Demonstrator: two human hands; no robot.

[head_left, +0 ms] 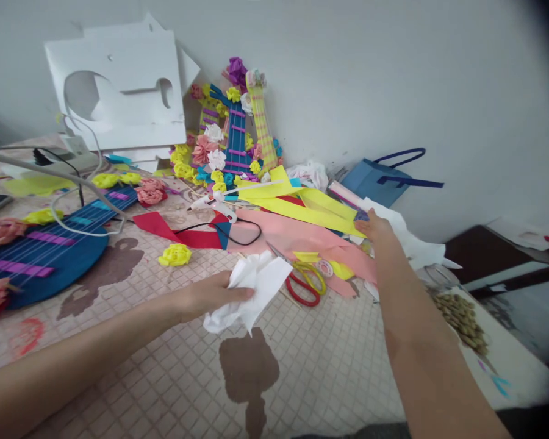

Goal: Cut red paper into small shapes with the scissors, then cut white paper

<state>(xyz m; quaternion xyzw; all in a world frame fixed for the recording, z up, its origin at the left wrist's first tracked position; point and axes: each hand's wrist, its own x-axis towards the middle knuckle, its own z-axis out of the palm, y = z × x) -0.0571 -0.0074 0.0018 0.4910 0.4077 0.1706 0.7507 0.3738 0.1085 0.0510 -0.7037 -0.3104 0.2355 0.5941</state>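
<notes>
Fingertips of right hand: hidden behind its own knuckles where it meets the paper pile.
Blue guitar cutout: cut off by the frame edge at 9 o'clock, only its body and strings show.
Brown heap: at 4 o'clock of the right hand, seeds or nuts, too blurred to tell.
Frame corners: dark at 1 and 5 o'clock, nothing readable there.
Black cord: one end runs under the red paper, lost there.
Left grip: left hand clamped on crumpled white paper, fingers wrapped over its edge at 9 o'clock.
Right grip: cannot tell if apart or together; the hand rests on the pile, touching the flat white sheet and the end of the yellow strips.
Crumpled white paper, place: mid-frame, low over the surface, just at 9 o'clock of the scissors.
Hands: two, both the person's own.
Scissors: one pair, red and yellow handles, lying on the pink sheet.
Glue gun: one, at 12 o'clock of the left hand.
Standing guitar models: at least two against the wall, one blue, one yellow.
Yellow paper flowers: four loose on the surface, the nearest at 10 o'clock of the left hand.
Blue bag: one, at 12 o'clock of the right hand.
White foam block: one, at 11 o'clock of the frame.
</notes>
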